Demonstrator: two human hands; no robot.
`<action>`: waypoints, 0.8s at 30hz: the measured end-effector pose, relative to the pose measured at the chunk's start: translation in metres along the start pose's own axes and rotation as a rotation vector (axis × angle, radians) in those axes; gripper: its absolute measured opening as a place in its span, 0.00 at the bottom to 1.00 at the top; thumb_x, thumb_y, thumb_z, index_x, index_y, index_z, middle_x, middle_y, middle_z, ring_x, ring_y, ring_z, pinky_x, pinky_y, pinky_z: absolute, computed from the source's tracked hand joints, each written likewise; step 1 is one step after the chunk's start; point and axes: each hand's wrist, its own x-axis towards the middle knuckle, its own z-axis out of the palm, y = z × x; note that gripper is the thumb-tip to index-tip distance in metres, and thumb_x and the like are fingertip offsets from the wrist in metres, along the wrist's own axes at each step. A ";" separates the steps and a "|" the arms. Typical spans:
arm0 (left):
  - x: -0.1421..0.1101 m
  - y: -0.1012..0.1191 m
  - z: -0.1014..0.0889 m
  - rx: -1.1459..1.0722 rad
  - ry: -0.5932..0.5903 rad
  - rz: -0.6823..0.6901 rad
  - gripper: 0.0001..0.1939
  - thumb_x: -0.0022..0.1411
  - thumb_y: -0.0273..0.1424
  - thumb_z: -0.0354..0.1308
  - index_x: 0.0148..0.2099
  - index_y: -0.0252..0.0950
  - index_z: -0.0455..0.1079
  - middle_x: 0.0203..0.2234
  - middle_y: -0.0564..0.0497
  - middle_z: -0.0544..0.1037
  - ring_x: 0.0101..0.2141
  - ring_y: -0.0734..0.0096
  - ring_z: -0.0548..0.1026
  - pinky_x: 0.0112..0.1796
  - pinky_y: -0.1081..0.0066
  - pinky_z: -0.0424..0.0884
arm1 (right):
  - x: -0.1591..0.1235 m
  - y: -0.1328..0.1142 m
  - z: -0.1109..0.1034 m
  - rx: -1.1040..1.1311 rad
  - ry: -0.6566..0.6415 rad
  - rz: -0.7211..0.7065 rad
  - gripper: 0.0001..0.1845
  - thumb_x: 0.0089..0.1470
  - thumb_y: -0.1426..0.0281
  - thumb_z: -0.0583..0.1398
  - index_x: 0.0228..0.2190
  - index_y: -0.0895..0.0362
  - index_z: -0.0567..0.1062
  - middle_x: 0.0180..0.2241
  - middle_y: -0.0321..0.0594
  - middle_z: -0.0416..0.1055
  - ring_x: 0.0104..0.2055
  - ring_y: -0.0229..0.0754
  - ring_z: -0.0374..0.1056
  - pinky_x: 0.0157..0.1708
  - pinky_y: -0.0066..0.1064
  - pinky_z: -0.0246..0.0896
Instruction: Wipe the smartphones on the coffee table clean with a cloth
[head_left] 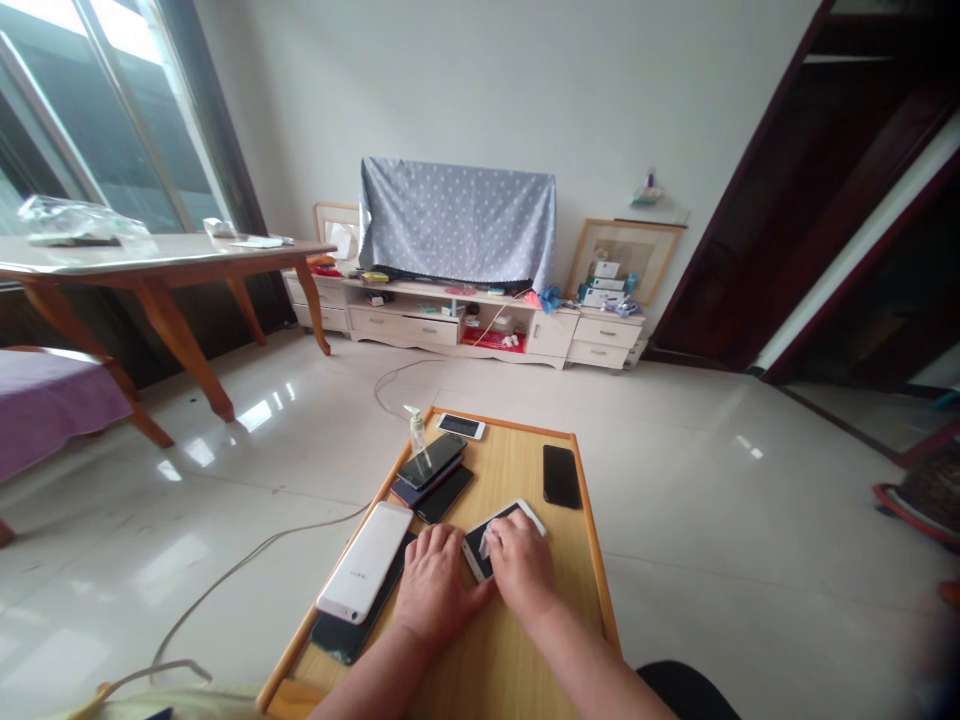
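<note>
White-framed smartphone point(472, 555) lies on the wooden board point(589, 540), my left hand point(435, 585) pinning its edge, my right hand point(521, 565) pressing a pale wipe point(486, 545) on its dark screen point(504, 522); hands together, firmly braced so nothing slides.

A low cream media cabinet point(401, 326) with drawers stands against a pale wall point(480, 90), a blue polka-dot cloth point(456, 222) draped over something on top of it; left of the cabinet, a tall window point(127, 110) lets in bright daylight behind a wooden table point(165, 262) with curved legs, and to its right is a dark-framed doorway point(810, 200). Glossy white floor tiles point(697, 500) spread out in front of the cabinet, shining with reflected window light
</note>
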 end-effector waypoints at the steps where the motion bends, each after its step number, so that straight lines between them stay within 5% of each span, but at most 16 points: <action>1: 0.001 0.000 0.001 -0.001 -0.002 0.003 0.26 0.57 0.47 0.60 0.55 0.43 0.69 0.52 0.44 0.72 0.55 0.50 0.67 0.54 0.56 0.61 | -0.004 -0.005 -0.001 0.002 -0.021 -0.055 0.10 0.61 0.72 0.56 0.34 0.52 0.78 0.36 0.41 0.70 0.40 0.44 0.66 0.41 0.32 0.61; 6: 0.003 0.002 0.005 0.010 -0.006 0.006 0.22 0.58 0.42 0.58 0.53 0.42 0.69 0.51 0.45 0.73 0.54 0.52 0.67 0.53 0.57 0.61 | -0.013 -0.009 -0.007 -0.073 -0.093 -0.184 0.11 0.62 0.69 0.57 0.42 0.49 0.79 0.35 0.41 0.71 0.39 0.46 0.65 0.40 0.34 0.60; 14: 0.007 0.009 0.007 0.051 -0.022 -0.004 0.29 0.53 0.49 0.62 0.55 0.41 0.68 0.51 0.44 0.72 0.54 0.50 0.67 0.53 0.56 0.61 | 0.036 0.049 -0.022 -0.259 -0.055 0.044 0.14 0.65 0.70 0.53 0.34 0.50 0.79 0.34 0.40 0.76 0.36 0.43 0.70 0.33 0.31 0.57; 21: 0.011 0.011 0.013 0.039 -0.019 0.011 0.25 0.58 0.44 0.59 0.56 0.41 0.67 0.52 0.45 0.72 0.53 0.54 0.68 0.54 0.57 0.61 | 0.004 0.004 -0.021 -0.163 -0.308 -0.119 0.22 0.68 0.60 0.48 0.55 0.51 0.74 0.36 0.43 0.80 0.36 0.46 0.76 0.36 0.34 0.61; 24: 0.013 0.013 0.015 0.045 -0.014 0.008 0.25 0.59 0.44 0.59 0.56 0.41 0.67 0.52 0.45 0.72 0.53 0.54 0.68 0.53 0.57 0.62 | 0.008 0.006 -0.033 -0.180 -0.414 -0.070 0.28 0.69 0.55 0.43 0.60 0.50 0.70 0.35 0.45 0.81 0.37 0.49 0.77 0.38 0.36 0.63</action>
